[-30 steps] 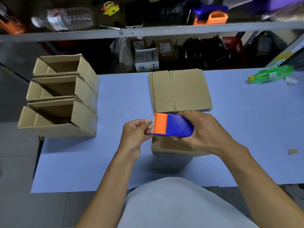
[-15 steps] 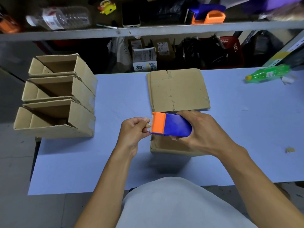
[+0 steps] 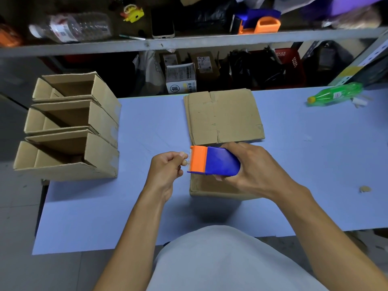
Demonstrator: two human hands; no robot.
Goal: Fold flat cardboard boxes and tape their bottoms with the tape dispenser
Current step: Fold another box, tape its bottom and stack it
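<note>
Over the folded box [image 3: 212, 186] near the front edge of the surface [image 3: 147, 217], your right hand [image 3: 249, 166] grips the dispenser [image 3: 212, 161], fingers wrapped round its blue body. Its long axis runs left to right, with the orange mouth pointing at your left hand [image 3: 168, 169]. That hand sits just beside the mouth, its fingers curled and pinched together at the toothed edge, likely on the tape end, though the tape itself is too faint to make out.

The box lies directly beneath the dispenser and your right hand, mostly hidden by them; only its near side and left edge show. Judged from this, you are freeing the tape end before laying it on the box's bottom, so the left hand draws leftward while the right holds steady, then both come down onto the box.

Behind the dispenser lies a stack of flat boxes [image 3: 223, 116], close but apart from the one in work. Three finished boxes [image 3: 69, 127] lie on their sides at the left edge, well apart from your hands. A green bottle [image 3: 336, 94] lies far right, and a small scrap [image 3: 365, 189] lies to the right of your arm. Nothing stands between the dispenser and the box below it.
</note>
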